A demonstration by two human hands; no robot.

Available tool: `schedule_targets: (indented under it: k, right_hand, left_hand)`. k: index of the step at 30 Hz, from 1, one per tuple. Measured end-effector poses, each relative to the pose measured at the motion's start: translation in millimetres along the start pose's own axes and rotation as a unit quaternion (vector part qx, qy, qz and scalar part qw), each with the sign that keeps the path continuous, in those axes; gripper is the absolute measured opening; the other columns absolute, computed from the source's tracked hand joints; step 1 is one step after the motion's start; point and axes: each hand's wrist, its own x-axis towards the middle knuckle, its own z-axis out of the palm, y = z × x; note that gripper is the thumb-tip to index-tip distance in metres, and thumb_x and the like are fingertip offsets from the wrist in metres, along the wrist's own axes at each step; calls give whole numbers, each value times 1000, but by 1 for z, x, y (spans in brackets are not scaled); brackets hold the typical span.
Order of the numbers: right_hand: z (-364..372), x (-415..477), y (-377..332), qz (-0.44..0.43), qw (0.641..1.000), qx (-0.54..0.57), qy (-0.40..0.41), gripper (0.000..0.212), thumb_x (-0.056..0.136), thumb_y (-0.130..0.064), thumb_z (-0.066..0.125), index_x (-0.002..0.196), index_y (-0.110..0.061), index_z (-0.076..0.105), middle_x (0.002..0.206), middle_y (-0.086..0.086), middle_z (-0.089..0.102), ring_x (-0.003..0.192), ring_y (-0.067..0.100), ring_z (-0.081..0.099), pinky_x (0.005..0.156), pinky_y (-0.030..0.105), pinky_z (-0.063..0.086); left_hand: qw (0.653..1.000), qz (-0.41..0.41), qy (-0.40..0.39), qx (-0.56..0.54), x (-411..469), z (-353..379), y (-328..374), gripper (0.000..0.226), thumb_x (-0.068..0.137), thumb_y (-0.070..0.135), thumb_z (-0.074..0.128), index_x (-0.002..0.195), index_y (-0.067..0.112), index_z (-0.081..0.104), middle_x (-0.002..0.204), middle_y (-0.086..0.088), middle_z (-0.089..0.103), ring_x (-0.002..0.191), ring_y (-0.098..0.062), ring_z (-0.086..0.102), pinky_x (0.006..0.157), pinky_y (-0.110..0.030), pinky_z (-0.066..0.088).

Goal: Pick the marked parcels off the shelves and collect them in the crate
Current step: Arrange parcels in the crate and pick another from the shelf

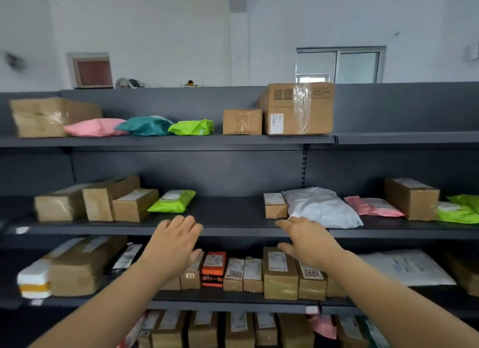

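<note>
Step in hand, by the look of it: the reach, w/ nothing grasped yet. Both hands are raised in front of the mid shelf point(228, 211), palms away, fingers stretched and loose, both empty. The left hand point(173, 244) hovers before the bare middle of that shelf, below and right of a green bag point(172, 201). The right hand point(309, 244) has its fingertips just under a small box point(275, 205), beside a white bag point(321, 207) — touching or not, can't tell.

The parcels lie on every shelf: boxes and bags on top and mid, and a packed row of boxes point(280, 272) on the lower shelf behind the hands. Which ones are marked can't be read — labels too blurred. The crate isn't in view.

Next move prob. calls for settling on one parcel, then closing fingers round it. The small box looks rigid and light enough for one hand; the white bag looks soft and may sag, so two hands or a grip at its middle. Then a turn toward the crate, wherever it stands.
</note>
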Motion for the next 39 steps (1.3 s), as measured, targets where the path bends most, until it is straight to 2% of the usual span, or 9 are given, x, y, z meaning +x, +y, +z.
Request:
schedule_targets:
  k: [2, 5, 6, 8, 11, 16, 27, 35, 39]
  right_hand:
    - [7, 23, -8, -16, 1000, 2, -1, 56, 95, -41, 49, 145, -24, 31, 140, 3, 46, 125, 24, 45, 102, 36, 39]
    - [18, 58, -13, -36, 999, 5, -6, 57, 95, -40, 48, 146, -23, 29, 140, 4, 46, 126, 25, 44, 103, 37, 38]
    - [22, 71, -13, -41, 999, 7, -7, 57, 95, -40, 48, 146, -23, 29, 140, 4, 46, 126, 25, 44, 103, 38, 38]
    - [32, 97, -12, -55, 998, 10, -4, 58, 95, -41, 49, 146, -24, 29, 139, 4, 46, 125, 24, 44, 102, 38, 39]
    - [46, 141, -10, -79, 997, 25, 1, 58, 95, -41, 48, 147, -24, 28, 141, 3, 44, 127, 24, 43, 102, 37, 38]
    - [66, 219, -8, -120, 992, 47, -17, 59, 97, -40, 46, 149, -22, 26, 145, 4, 40, 131, 24, 37, 106, 37, 33]
    - [108, 328, -50, -196, 979, 56, -30, 56, 96, -40, 48, 146, -21, 31, 141, 5, 43, 128, 25, 40, 104, 39, 36]
    - [132, 388, -94, -169, 983, 49, -45, 57, 96, -40, 48, 147, -22, 30, 142, 4, 42, 129, 24, 40, 105, 38, 36]
    - [141, 418, -131, -145, 987, 47, -53, 57, 94, -40, 51, 145, -21, 32, 143, 5, 41, 130, 25, 39, 105, 37, 36]
  left_hand:
    - [1000, -8, -12, 10, 4, 11, -14, 48, 82, 52, 56, 122, 24, 55, 111, 3, 56, 104, -19, 53, 83, -35, 46]
    - [1000, -17, -15, 16, 14, 33, -30, 49, 87, 51, 51, 129, 25, 46, 120, 3, 50, 113, -19, 48, 88, -34, 40]
    - [999, -19, -16, 26, 19, 38, -35, 49, 84, 50, 56, 125, 24, 50, 117, 2, 53, 110, -19, 50, 85, -34, 43]
    - [998, -24, -35, 43, 30, 47, -46, 50, 65, 49, 75, 106, 21, 65, 96, 1, 60, 89, -20, 59, 68, -36, 50]
    - [998, -27, -17, 60, 48, 72, -63, 50, 48, 44, 86, 87, 18, 68, 80, -1, 61, 72, -23, 60, 55, -33, 49]
    - [994, -59, -27, 92, 82, 98, -91, 52, 46, 44, 86, 87, 17, 68, 79, -2, 59, 71, -24, 60, 54, -35, 49]
    - [986, -108, -80, 104, 112, 158, -142, 52, 49, 44, 85, 89, 15, 68, 79, -4, 58, 73, -27, 61, 58, -36, 52]
    - [987, -102, -69, 108, 129, 207, -210, 55, 39, 45, 88, 80, 14, 67, 77, -5, 61, 68, -26, 62, 54, -36, 50]
    - [991, -78, -69, 88, 141, 233, -252, 56, 42, 48, 87, 84, 14, 70, 82, -4, 65, 73, -25, 64, 55, -36, 52]
